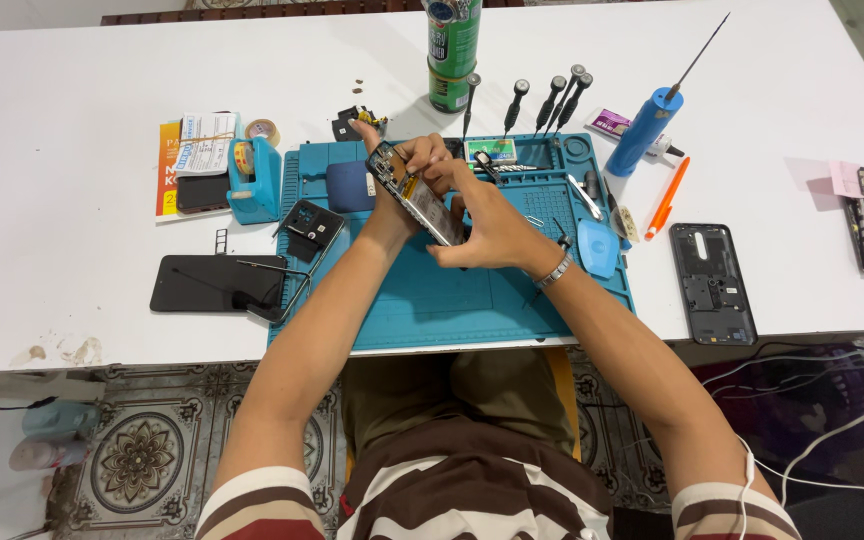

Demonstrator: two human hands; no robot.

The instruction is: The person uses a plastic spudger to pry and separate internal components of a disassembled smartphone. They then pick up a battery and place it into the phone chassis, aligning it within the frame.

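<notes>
1. Teal silicone repair mat [512,305] lies on the white bench [72,110] directly beneath both hands; the opened smartphone [414,196] is held above it, tilted, its top end pointing away from the person.
2. Left hand [414,165]: fingers closed around the upper end of the phone, gripping its edges.
3. Right hand [492,232]: fingers curled against the lower end of the phone, pinching it from the side; whether a tool is held there cannot be told.
4. Condition of the phone: back cover off, internal boards and a yellowish strip exposed, dark frame around them. Finer detail is too small to tell.
5. Risk, slip: the phone is carried only by fingertips at its two ends. A loosened grip would likely drop it onto the mat.
6. Risk, flex: opposing pressure from the two hands on an uncovered frame could bend it or strain the exposed parts.
7. Risk, clutter: precision screwdrivers [550,100] stand just beyond the hands, a green spray can [452,50] behind them. A sweeping forearm could topple them.
8. A black back cover [714,282] lies well apart, outboard of the right hand.
</notes>
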